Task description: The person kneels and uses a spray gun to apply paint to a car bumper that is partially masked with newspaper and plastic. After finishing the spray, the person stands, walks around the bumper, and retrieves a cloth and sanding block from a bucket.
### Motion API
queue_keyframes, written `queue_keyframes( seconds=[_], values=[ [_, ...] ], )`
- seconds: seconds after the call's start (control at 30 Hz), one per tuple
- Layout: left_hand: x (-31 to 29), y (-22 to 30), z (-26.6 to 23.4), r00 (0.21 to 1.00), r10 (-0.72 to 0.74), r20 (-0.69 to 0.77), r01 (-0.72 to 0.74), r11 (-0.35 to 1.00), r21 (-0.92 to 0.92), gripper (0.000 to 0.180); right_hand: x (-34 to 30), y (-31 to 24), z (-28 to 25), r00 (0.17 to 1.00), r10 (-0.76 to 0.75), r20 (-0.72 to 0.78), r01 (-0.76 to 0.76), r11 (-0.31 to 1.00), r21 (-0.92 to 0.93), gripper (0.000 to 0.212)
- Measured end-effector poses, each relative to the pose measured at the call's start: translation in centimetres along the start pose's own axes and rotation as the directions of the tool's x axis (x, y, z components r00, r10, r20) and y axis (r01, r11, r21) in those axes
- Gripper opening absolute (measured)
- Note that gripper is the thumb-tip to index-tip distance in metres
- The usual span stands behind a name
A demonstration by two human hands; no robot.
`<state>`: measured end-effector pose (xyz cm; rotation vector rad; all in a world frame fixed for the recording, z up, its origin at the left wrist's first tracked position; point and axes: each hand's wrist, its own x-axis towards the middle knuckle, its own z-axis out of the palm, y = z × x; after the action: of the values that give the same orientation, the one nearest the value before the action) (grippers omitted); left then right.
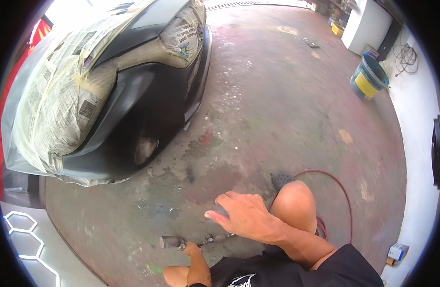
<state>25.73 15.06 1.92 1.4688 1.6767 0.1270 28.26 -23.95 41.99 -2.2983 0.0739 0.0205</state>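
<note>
Low in front of me, my left hand [193, 249] is closed on a spray gun [169, 242], gripping it near its cup end. The gun lies roughly sideways, and part of the grip is hidden by my fingers. My right hand [246, 213] hovers in front of my bent knee, thumb apart and fingers loosely bent, with nothing visible in it. A red hose [346, 191] loops over the floor around my foot and passes behind my right arm. Ahead to the left stands a car with a dark matt bumper [134, 112], its upper parts covered in taped newspaper [69, 110].
A bucket [368, 79] with a yellow label stands by the white wall [413, 119] on the right. A cable [405, 57] hangs there, and a small box [398, 251] sits lower down. The concrete floor [277, 110] is stained. Lit hexagonal tubes [24, 231] show at lower left.
</note>
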Motion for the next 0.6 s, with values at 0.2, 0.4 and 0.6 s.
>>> queue_keyframes(
  seconds=[0.2, 0.4, 0.6],
  values=[
    [-1.8, 0.2, -0.2, 0.998, 0.032, -0.054, -0.023, 0.987, 0.159, 0.079, 0.8, 0.2, -0.2, 0.998, -0.061, 0.033, 0.06, 0.998, 0.012, 0.044],
    [-7.4, 0.8, -0.4, 0.979, 0.08, -0.186, -0.02, 0.953, 0.302, 0.103, 2.6, 2.2, 0.8, 0.991, -0.078, 0.107, 0.068, 0.994, 0.089, 0.033],
    [-13.5, -0.6, -4.9, 0.935, 0.347, -0.081, -0.263, 0.826, 0.498, 0.115, 5.4, 4.5, -0.5, 0.996, 0.086, 0.014, -0.087, 0.97, 0.229, 0.025]
  ],
)
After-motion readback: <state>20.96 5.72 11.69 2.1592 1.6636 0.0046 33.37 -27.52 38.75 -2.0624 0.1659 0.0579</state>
